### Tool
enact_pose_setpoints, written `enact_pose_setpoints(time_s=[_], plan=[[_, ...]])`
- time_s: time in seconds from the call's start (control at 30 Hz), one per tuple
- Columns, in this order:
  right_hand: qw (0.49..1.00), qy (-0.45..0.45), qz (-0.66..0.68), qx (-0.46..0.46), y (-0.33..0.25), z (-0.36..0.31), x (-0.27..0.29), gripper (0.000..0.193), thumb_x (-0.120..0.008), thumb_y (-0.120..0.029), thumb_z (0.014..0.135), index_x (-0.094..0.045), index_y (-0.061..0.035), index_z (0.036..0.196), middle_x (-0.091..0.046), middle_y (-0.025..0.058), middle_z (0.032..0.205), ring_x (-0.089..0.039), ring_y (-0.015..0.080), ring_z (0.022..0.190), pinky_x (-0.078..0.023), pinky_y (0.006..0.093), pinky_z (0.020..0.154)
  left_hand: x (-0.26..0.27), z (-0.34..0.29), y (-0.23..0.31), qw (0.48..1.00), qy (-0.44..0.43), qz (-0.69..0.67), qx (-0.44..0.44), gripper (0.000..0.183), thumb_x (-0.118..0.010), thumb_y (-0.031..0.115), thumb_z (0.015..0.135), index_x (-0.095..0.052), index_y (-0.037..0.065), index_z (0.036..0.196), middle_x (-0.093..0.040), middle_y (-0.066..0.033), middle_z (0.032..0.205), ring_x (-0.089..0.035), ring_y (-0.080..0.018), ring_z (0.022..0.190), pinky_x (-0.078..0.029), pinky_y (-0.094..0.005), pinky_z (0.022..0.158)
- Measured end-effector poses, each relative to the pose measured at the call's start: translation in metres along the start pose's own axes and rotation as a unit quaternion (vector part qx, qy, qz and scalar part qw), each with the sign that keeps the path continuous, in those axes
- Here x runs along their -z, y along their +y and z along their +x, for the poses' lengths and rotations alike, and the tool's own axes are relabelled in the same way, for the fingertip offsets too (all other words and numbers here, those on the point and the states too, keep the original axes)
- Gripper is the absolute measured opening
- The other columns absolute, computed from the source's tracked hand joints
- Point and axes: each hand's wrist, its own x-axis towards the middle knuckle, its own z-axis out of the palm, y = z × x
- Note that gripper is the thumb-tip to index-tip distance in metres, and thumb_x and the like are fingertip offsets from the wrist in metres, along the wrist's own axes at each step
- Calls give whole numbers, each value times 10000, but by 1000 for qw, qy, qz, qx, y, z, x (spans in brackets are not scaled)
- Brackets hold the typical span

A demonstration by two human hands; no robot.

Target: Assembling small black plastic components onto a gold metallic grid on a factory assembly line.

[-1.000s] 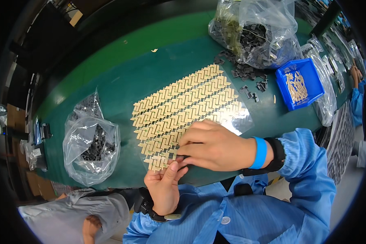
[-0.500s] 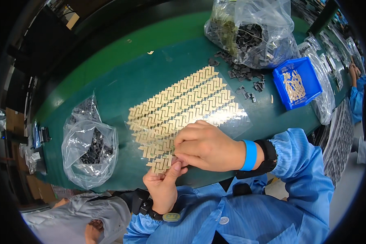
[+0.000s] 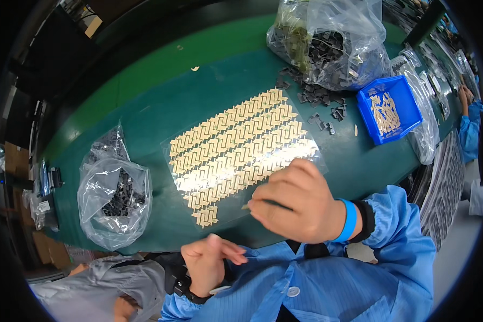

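My right hand [image 3: 300, 206] is pinching what looks like one small tan piece [image 3: 245, 207] between thumb and fingertips; blur is hiding its outline, and I am probably gripping it by the tips because it is so little. My left hand [image 3: 206, 265] is hanging loose near the table's edge, thumb apart from its fingers, with nothing showing in its grasp.

The clear sheet [image 3: 232, 206] is lying flat on the green table [image 3: 145, 129] right in front of me, likely so both hands are reaching it easily. Tan pieces [image 3: 220, 163] are covering most of it in slanting zigzag rows, seemingly lined up to sit close without overlapping. A short row is standing at its near left corner, with bare sheet to its right.

The blue bin [image 3: 410, 104] is sitting to my right, its walls seemingly keeping more tan pieces from scattering, though one stray strip [image 3: 356, 130] is lying beside it. Black clips are filling a small plastic bag [image 3: 91, 214] on my left and a big plastic bag [image 3: 354, 21] at far right, with some spilling out.
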Motion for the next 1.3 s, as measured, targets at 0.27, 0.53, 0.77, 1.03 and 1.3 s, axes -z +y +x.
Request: enact_pose_setpoints(time_s=[0.27,0.53,0.77,1.03,1.3], plan=[[997,31,-75,17,-27,-8,4,172,-582,-131,601,-601,-28,737,-564,48,822,-514,178,731,-379,297,593,-39,10,-8,991,-38,-56,-113,250,-547,52,828,-545,-80,1040,-600,-149,948,-576,-163,849,-475,-282,752],[974,-30,174,-140,-13,-16,25,241,-671,-112,641,-612,-37,862,-567,71,918,-522,196,770,-398,319,656,-46,26,5,995,-90,2,-45,170,-506,51,852,-575,-87,922,-614,-160,871,-619,-183,733,-518,-263,660],[852,-167,400,-294,0,-13,40,92,-616,-78,754,-572,-26,817,-591,48,768,-553,169,721,-431,287,659,-45,31,3,976,-214,49,15,155,-491,31,852,-578,-90,894,-618,-175,827,-635,-224,716,-532,-289,640],[911,-56,323,-251,-2,-27,34,80,-624,-55,733,-588,-38,802,-584,42,746,-537,181,681,-415,292,624,-53,30,5,987,-156,42,3,157,-497,-17,834,-572,-92,951,-614,-185,844,-634,-230,708,-533,-287,634],[967,-41,193,-158,-3,-30,34,96,-613,-135,717,-592,-88,798,-537,-7,769,-502,181,747,-359,308,657,-57,30,6,983,-129,124,-33,135,-518,-30,815,-587,-89,914,-622,-164,781,-633,-201,693,-523,-255,611]])
